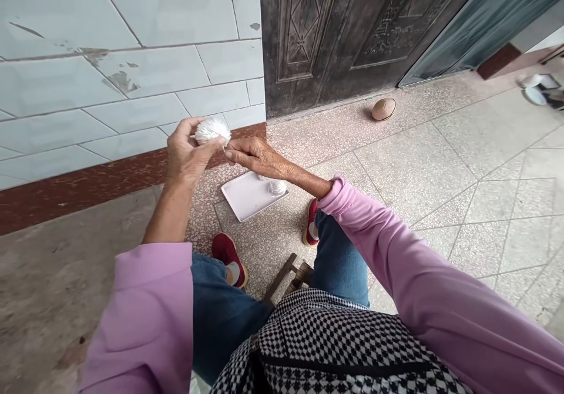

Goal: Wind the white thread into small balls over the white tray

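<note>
A white ball of string (212, 130) is raised in front of me, with the fingers and thumb of my left hand (187, 150) closed around it. Right beside the ball, my right hand (253, 156) has its fingers curled and pinched together at the ball's edge. Whatever lies between those fingers is too small or hidden to make out. Below the hands, a shallow white tray (241, 200) rests on the floor. Another white ball of string (277, 188) sits at its right end, and a further white bit is partly covered by my right wrist.
A tiled wall (132, 71) rises at the left, beside a dark carved door (335, 36). A round tan object (383, 109) lies on the speckled floor by the door. Between my red shoes (229, 259) and under me is a wooden stool (282, 279).
</note>
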`<state>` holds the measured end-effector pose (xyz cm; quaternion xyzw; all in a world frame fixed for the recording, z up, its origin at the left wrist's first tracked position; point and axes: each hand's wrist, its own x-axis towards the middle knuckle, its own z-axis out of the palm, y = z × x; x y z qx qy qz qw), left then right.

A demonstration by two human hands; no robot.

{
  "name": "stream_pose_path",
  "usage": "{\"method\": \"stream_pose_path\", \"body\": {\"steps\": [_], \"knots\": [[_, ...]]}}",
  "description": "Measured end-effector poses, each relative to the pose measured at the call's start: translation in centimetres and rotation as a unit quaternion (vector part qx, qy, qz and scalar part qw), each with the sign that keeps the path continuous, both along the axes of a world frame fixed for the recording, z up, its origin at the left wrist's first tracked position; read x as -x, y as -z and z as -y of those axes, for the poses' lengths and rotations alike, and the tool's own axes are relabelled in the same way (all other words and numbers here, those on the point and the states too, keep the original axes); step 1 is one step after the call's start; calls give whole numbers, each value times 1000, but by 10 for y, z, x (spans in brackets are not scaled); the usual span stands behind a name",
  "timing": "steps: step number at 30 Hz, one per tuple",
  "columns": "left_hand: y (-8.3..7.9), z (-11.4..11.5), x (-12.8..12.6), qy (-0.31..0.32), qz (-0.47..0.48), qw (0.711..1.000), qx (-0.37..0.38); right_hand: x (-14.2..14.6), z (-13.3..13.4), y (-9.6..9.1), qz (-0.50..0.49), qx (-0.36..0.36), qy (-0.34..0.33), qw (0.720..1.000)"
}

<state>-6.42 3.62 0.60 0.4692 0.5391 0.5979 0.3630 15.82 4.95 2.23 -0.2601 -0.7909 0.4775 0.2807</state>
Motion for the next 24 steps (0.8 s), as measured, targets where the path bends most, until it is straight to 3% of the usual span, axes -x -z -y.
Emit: {"method": "stream_pose_path", "body": {"steps": [6,9,16,20,24], "knots": [[-3,13,-11,125,-48,990,47,-14,-22,-12,-30,-7,85,996],[-8,20,-18,184,-46,980,53,-23,-35,-10,-35,9,135,990],[-21,28,-25,289,18,954,75,-24,-46,6,-78,73,76,991],[-25,30,-22,328,4,940,89,-22,-39,-1,-108,78,100,986],[-21,28,-20,323,42,943,61,-19,-34,-5,-96,114,123,981]]}}
